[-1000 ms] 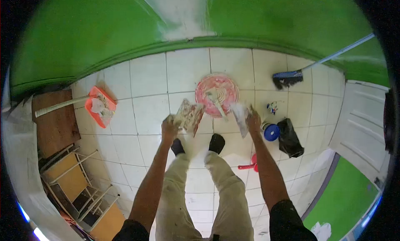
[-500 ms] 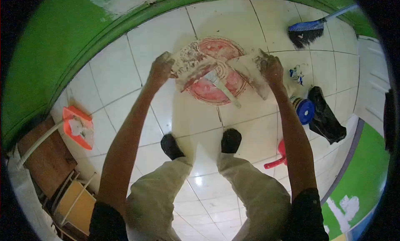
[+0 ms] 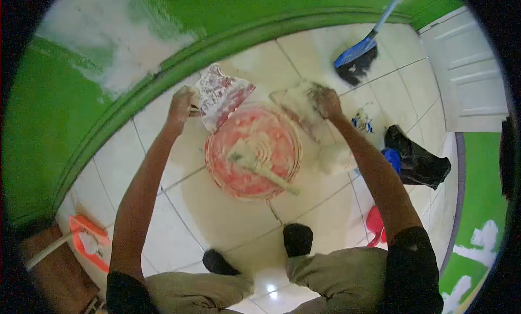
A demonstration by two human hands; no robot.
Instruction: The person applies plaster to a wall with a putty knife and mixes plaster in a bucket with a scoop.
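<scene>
My left hand (image 3: 183,105) is closed on a spattered scraper (image 3: 220,100), its wide blade coated in white and dark red residue. My right hand (image 3: 324,100) grips a second scraper (image 3: 296,108), pale with dust and tilted down toward the left. Between and below them lies a round red lid (image 3: 249,135) with white smears. Across the lid rests a brush (image 3: 264,172), its pale handle pointing to the lower right. The fingertips of both hands are partly hidden by the residue and the tools.
A blue broom (image 3: 355,56) leans at the upper right. Beside my right forearm are a black bag (image 3: 415,159), a blue-lidded container (image 3: 392,160) and a red object (image 3: 374,220). An orange dustpan (image 3: 89,243) lies lower left. White patches mark the green wall (image 3: 217,15).
The view has shifted toward the wall. Both scrapers have moved apart and up off the lid's middle, still in my hands. The brush still lies on the lid.
</scene>
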